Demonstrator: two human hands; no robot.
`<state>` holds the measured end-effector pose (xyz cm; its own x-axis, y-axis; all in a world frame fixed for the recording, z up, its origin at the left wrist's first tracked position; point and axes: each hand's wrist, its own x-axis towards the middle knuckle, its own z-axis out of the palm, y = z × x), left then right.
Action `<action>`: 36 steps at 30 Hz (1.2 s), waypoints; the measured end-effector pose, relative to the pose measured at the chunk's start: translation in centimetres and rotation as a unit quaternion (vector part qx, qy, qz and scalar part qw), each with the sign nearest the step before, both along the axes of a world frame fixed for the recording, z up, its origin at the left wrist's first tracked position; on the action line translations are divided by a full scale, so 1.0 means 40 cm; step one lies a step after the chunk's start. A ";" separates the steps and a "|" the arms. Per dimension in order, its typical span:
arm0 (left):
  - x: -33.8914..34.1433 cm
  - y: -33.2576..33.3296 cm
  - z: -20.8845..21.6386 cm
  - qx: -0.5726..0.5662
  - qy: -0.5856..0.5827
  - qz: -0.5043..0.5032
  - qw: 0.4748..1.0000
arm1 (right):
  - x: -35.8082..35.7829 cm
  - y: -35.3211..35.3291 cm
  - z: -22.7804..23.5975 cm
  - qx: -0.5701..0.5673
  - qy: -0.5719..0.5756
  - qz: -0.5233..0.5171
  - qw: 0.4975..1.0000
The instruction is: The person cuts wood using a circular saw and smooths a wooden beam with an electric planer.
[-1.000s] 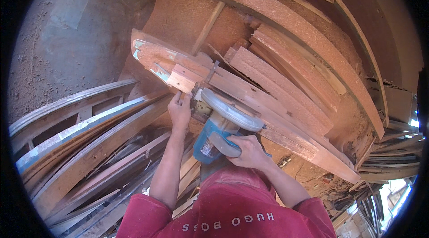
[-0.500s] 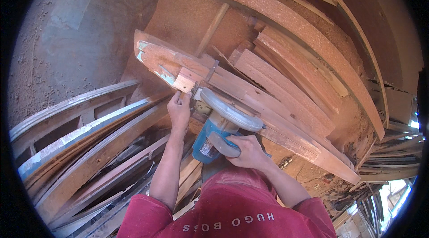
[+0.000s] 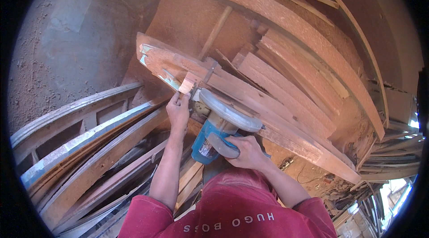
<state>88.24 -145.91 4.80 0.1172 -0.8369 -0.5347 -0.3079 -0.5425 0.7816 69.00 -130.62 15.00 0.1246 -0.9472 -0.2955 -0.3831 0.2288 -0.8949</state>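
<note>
My right hand (image 3: 246,151) is wrapped round the rear handle of a circular saw (image 3: 206,142) with a blue motor body. Its grey blade guard (image 3: 230,112) lies along a long, dusty wooden plank (image 3: 263,104), which runs slantwise from upper left to lower right. At the front of the saw, my left hand (image 3: 178,109) pinches the near edge of a small pale wood block (image 3: 187,82) that rests on the plank. A flat metal bar (image 3: 211,71) sticks out across the plank beside the block. The blade itself is hidden under the guard and saw body.
Several sawn boards (image 3: 286,88) are stacked beyond the plank, with a curved beam (image 3: 295,27) arching behind them. Curved timber frames (image 3: 76,115) and loose strips fill the lower left. Sawdust covers the ground (image 3: 187,10); bundled strips (image 3: 393,157) lie at the right.
Less of the small pale block shows now, and it sits a little further right against the saw front. Both hands keep their hold. The surroundings shift slightly in view.
</note>
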 end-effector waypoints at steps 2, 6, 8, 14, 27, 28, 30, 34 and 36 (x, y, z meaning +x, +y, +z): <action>0.005 -0.004 -0.001 0.000 -0.013 0.006 1.000 | 0.005 -0.005 -0.003 0.001 -0.001 0.002 1.000; 0.009 -0.019 0.005 -0.005 -0.013 0.006 1.000 | 0.012 -0.017 -0.007 0.000 -0.007 0.004 1.000; 0.015 -0.025 0.003 -0.003 -0.021 0.002 1.000 | 0.020 -0.021 -0.012 -0.002 -0.002 0.002 1.000; 0.031 -0.046 0.000 0.000 -0.023 0.009 1.000 | 0.036 -0.041 -0.009 -0.004 0.010 0.001 1.000; 0.074 -0.087 -0.020 -0.012 0.001 0.013 1.000 | 0.067 -0.079 -0.022 0.042 0.012 0.031 0.999; 0.073 -0.092 -0.015 -0.010 -0.003 0.012 1.000 | 0.068 -0.085 -0.018 0.043 0.013 0.029 0.999; 0.071 -0.101 -0.003 -0.007 0.000 0.014 1.000 | 0.071 -0.097 -0.008 0.065 0.012 0.036 0.997; 0.084 -0.111 -0.008 -0.009 0.004 0.023 1.000 | 0.084 -0.101 -0.018 0.046 0.024 0.030 0.998; 0.090 -0.120 -0.002 -0.006 -0.009 0.012 1.000 | 0.088 -0.107 -0.019 0.052 0.023 0.038 0.998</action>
